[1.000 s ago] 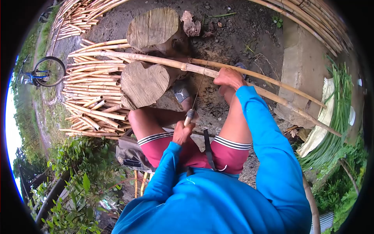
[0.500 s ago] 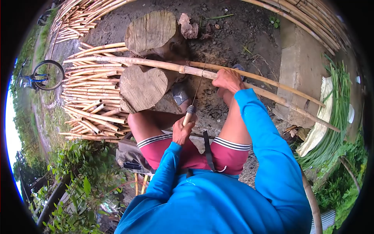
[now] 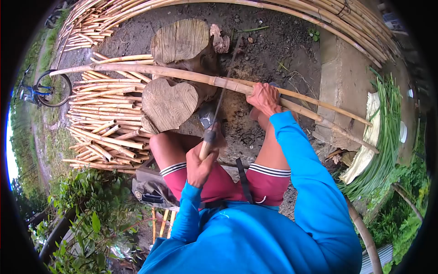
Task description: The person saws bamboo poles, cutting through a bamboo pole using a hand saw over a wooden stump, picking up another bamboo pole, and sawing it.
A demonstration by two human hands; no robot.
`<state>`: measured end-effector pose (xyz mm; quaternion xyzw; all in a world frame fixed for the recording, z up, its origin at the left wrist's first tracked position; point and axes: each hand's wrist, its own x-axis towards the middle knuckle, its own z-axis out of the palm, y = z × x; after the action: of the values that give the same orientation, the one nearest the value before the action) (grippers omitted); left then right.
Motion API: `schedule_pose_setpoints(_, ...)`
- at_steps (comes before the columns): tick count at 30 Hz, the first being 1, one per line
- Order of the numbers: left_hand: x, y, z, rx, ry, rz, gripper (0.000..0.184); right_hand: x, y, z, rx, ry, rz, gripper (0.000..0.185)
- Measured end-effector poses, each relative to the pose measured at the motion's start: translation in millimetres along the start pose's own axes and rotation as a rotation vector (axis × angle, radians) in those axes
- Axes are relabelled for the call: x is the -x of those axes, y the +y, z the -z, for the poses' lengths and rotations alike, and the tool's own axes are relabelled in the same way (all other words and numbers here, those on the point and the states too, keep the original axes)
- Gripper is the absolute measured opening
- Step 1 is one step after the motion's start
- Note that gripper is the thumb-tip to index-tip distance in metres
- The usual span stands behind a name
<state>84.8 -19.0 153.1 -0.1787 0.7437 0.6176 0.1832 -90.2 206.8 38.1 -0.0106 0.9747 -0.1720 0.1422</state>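
Observation:
My left hand [image 3: 202, 163] is wrapped around the wooden handle of a long-bladed knife [image 3: 222, 93]. The narrow blade points away from me, is blurred, and passes across a long bamboo pole [image 3: 182, 74]. Just right of that crossing, my right hand [image 3: 264, 97] grips the pole from above. The pole lies over the gap between two cut wooden stumps, the nearer stump [image 3: 169, 104] and the farther stump [image 3: 180, 41]. A thinner bamboo pole [image 3: 324, 106] runs beside it, passing behind my right hand.
Stacked bamboo pieces [image 3: 107, 107] lie left of the stumps, with more bamboo poles [image 3: 319, 16] along the top. A concrete slab [image 3: 335, 82] and long green leaves [image 3: 385, 132] on pale cloth are at right. A bicycle [image 3: 52, 89] stands far left.
The bamboo pole has slid left, its far end reaching past the stack. The knife's blade now extends farther beyond the pole, and my left hand has come slightly nearer my body.

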Motion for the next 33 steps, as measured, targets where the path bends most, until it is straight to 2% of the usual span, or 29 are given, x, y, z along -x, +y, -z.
schedule_pose_setpoints(1,10,14,5,0.049,0.061,-0.113,0.012,3,1,-1,0.005,0.002,-0.011,0.028)
schedule_pose_setpoints(3,20,43,19,0.014,0.068,-0.158,0.013,7,4,-11,-0.017,-0.040,-0.023,0.029)
schedule_pose_setpoints(5,12,38,26,0.037,0.106,-0.184,0.015,-3,4,-12,-0.037,-0.050,-0.009,0.030)
schedule_pose_setpoints(7,5,18,27,0.150,0.093,-0.004,0.017,3,4,-13,-0.061,-0.070,0.045,0.034)
schedule_pose_setpoints(9,-5,-11,21,0.196,0.075,-0.024,0.019,3,7,-16,-0.071,-0.111,0.035,0.034)
schedule_pose_setpoints(11,-12,-31,15,0.306,0.037,0.056,0.022,0,15,-23,-0.071,0.019,0.128,0.035)
schedule_pose_setpoints(13,-14,-36,7,0.336,0.032,0.109,0.025,1,18,-14,-0.084,0.052,0.178,0.037)
schedule_pose_setpoints(17,-22,-57,-5,0.200,0.006,0.065,0.026,3,24,-18,-0.065,0.021,0.227,0.045)
schedule_pose_setpoints(19,-25,-64,-14,0.019,0.127,-0.221,0.028,1,21,-12,-0.055,-0.047,0.166,0.044)
schedule_pose_setpoints(21,-33,-68,-16,0.029,0.108,-0.203,0.029,-1,19,-8,-0.048,-0.114,0.107,0.043)
schedule_pose_setpoints(23,-45,-72,-19,0.021,0.054,-0.045,0.028,-3,20,-8,-0.070,-0.226,0.034,0.044)
schedule_pose_setpoints(28,-55,-72,-31,0.059,0.057,-0.079,0.025,-3,27,-16,-0.009,-0.208,0.027,0.044)
schedule_pose_setpoints(33,-63,-82,-39,-0.036,0.119,-0.261,0.024,-6,38,-24,-0.083,-0.166,0.062,0.045)
